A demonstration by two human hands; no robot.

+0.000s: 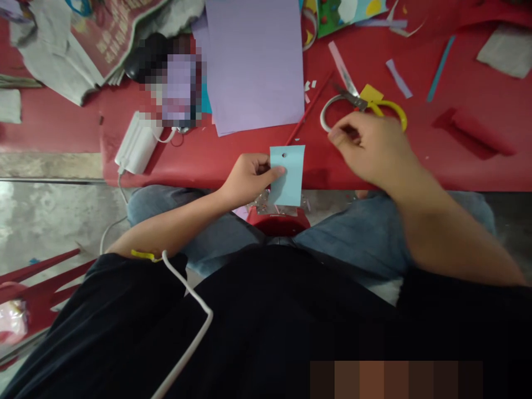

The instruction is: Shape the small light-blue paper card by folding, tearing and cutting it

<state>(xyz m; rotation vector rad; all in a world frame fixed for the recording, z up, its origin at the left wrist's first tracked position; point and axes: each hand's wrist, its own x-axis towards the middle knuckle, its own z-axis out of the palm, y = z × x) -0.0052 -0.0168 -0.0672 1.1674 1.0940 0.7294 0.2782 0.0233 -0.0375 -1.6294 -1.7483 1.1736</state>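
Red table (457, 166), left hand (245, 180) pinching blue card (287, 176), blurred right hand (369, 147) half-hiding scissors (357, 102)

Light blue card (287, 174), yellow-and-white scissors (362, 105), lilac paper sheet (255, 61), red table (457, 138).

Scissors (362, 105) lie on the table (457, 166), right of the paper sheet (255, 66).

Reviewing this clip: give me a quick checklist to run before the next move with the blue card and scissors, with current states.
1. Left hand pinches the light blue card: ok.
2. Card's punched hole visible near its top edge: ok.
3. Right hand near the scissors, grip on them: cannot tell, blurred.
4. Scissors lie on the red table: ok.
5. Scissor blades open or shut: cannot tell.
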